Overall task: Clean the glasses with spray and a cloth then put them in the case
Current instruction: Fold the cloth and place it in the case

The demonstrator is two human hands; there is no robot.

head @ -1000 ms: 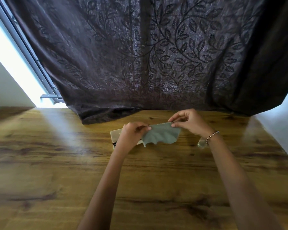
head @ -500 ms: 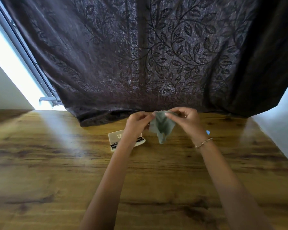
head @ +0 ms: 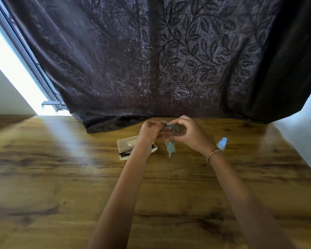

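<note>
beige case [head: 127, 142] open on wooden table [head: 61, 177], black glasses [head: 125, 152] inside

the case [head: 128, 142] lies near the middle of the table's [head: 61, 186] far edge, glasses [head: 126, 153] at its near side. just right of it hangs the cloth [head: 170, 148], the spray bottle [head: 222, 142] further right, the curtain [head: 151, 60] behind them.

A wooden table [head: 61, 177] bears a beige case [head: 127, 143] (dark glasses [head: 125, 153] at its near edge) and a blue-capped spray bottle [head: 222, 142].
</note>
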